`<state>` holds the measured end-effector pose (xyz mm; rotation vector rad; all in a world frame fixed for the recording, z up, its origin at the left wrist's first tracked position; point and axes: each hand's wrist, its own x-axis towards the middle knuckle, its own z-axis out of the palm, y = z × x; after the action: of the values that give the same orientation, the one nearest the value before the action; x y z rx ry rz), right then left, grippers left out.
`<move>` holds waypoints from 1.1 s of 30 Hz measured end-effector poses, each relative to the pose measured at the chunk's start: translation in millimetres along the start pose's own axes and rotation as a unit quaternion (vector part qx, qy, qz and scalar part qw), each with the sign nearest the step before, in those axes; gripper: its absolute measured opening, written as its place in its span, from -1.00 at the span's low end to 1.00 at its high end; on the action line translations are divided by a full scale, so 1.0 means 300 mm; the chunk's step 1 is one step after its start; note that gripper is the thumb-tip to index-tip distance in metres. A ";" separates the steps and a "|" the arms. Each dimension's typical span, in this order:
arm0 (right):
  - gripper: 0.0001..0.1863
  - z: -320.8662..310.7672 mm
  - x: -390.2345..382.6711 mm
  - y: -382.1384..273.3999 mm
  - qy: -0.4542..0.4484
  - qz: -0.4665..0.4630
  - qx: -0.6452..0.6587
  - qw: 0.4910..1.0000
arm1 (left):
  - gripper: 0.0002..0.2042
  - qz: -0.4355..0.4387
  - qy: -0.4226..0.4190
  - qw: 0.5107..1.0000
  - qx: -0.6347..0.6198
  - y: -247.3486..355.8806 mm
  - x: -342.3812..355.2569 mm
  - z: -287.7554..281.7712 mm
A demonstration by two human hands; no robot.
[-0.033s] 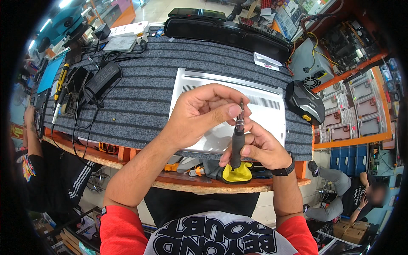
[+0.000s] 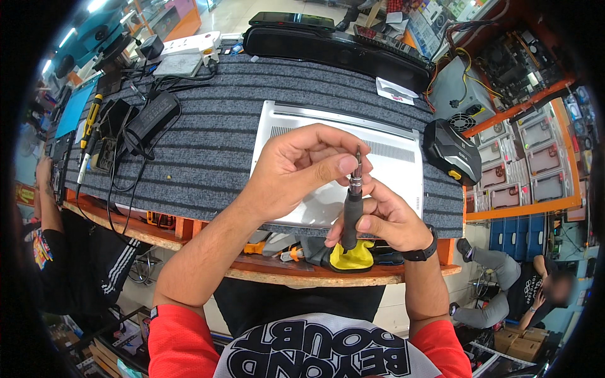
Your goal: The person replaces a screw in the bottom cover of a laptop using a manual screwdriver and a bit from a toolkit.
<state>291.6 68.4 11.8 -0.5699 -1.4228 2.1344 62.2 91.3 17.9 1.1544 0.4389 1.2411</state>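
Observation:
My right hand [image 2: 387,222] grips the dark handle of a slim screwdriver [image 2: 350,217] and holds it upright, tip up. The thumb and fingers of my left hand [image 2: 295,169] pinch the metal bit [image 2: 357,162] at its top. Both hands hover above the near edge of a silver laptop [image 2: 391,157] that lies bottom side up on a grey ribbed mat [image 2: 214,145]. A black watch is on my right wrist.
A black power adapter [image 2: 153,115] with tangled cables and a yellow-handled screwdriver [image 2: 91,117] lie at the mat's left. A black device [image 2: 451,153] sits right of the laptop. A yellow tool [image 2: 353,258] rests on the lower shelf. Other people are at the left edge and lower right [image 2: 523,290].

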 end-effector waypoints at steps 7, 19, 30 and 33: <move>-0.69 0.003 0.003 0.002 0.008 0.004 -0.011 1.000 | -0.73 0.001 -0.006 1.000 -0.001 -0.003 0.001 -0.004; -0.70 0.014 0.008 -0.002 0.044 -0.007 -0.042 0.998 | -0.70 0.024 -0.014 1.000 0.003 -0.016 0.005 -0.008; -0.66 0.021 0.004 0.025 0.100 -0.011 -0.092 0.991 | -0.70 0.014 -0.023 1.000 0.001 -0.015 0.007 -0.006; -0.61 0.013 0.003 0.039 0.114 -0.009 -0.117 0.986 | -0.68 0.018 -0.026 0.999 -0.007 -0.013 0.008 -0.001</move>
<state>286.7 62.5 2.3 -0.8564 -1.5499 1.8307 64.7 94.0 15.3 1.1851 0.3715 1.2402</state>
